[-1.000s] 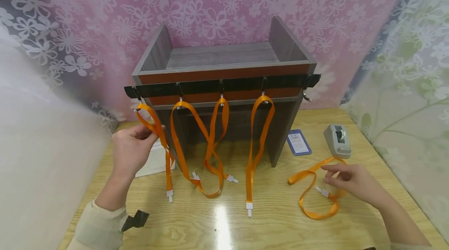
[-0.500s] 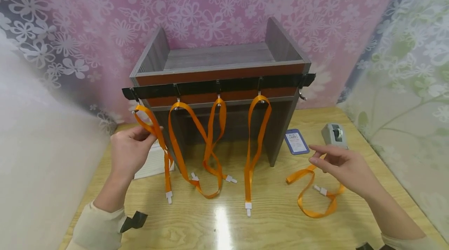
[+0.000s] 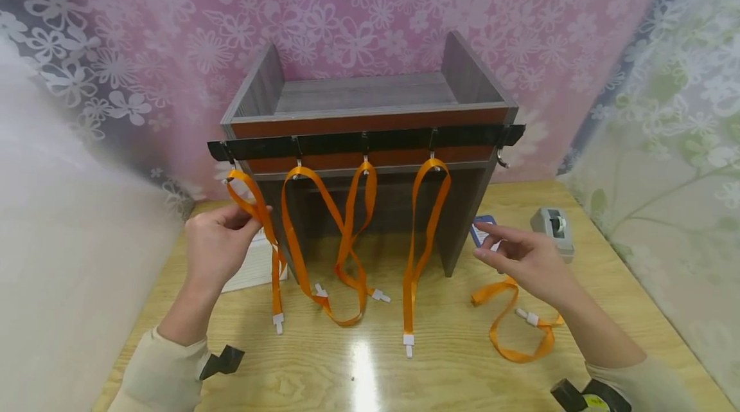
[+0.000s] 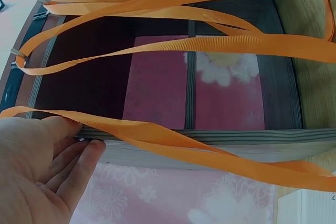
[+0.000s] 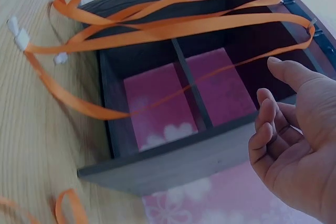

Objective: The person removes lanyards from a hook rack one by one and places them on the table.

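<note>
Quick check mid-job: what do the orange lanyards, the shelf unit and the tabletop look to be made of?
Orange lanyards: flat woven ribbon, likely polyester; fine ribbing shows in the left wrist view, with white plastic-looking clips.
Shelf unit: grey wood-grain laminate board, apparently, matte.
Tabletop: light wood or wood-look veneer, glossy; it mirrors a light.

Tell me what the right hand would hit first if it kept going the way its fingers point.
Probably the shelf unit's right side panel: the right hand, open and empty, points left toward it; depth is uncertain.

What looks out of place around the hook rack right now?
One orange lanyard lies loose on the table by the right hand, while four hang from hooks. The rightmost hook is bare. The two middle hanging lanyards cross each other.
</note>
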A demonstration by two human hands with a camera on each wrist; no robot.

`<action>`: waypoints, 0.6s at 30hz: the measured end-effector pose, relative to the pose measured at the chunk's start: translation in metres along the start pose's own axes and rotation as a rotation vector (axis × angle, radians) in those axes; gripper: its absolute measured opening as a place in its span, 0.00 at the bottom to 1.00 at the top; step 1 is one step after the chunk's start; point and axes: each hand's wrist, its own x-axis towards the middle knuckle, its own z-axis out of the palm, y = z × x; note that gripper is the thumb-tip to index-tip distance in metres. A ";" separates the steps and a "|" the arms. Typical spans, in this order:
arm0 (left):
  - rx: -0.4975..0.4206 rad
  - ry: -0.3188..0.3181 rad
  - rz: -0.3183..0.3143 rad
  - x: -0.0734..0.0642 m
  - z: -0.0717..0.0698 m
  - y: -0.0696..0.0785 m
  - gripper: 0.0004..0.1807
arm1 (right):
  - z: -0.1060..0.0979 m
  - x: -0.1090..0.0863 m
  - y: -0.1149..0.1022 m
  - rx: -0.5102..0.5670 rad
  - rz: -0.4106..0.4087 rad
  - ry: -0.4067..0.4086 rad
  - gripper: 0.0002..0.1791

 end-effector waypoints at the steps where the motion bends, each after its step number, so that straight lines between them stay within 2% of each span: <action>1: -0.001 0.003 0.000 0.000 0.001 0.000 0.06 | 0.002 0.002 -0.001 0.011 -0.004 -0.004 0.23; 7: -0.028 0.010 -0.017 0.001 0.003 -0.001 0.08 | 0.015 0.014 -0.005 0.045 -0.038 -0.011 0.24; 11: -0.055 -0.002 -0.043 0.001 0.004 -0.001 0.08 | 0.025 0.020 -0.008 0.020 -0.054 0.009 0.23; 18: -0.051 -0.005 -0.068 0.001 0.002 -0.003 0.08 | 0.038 0.026 -0.014 0.002 -0.053 0.030 0.22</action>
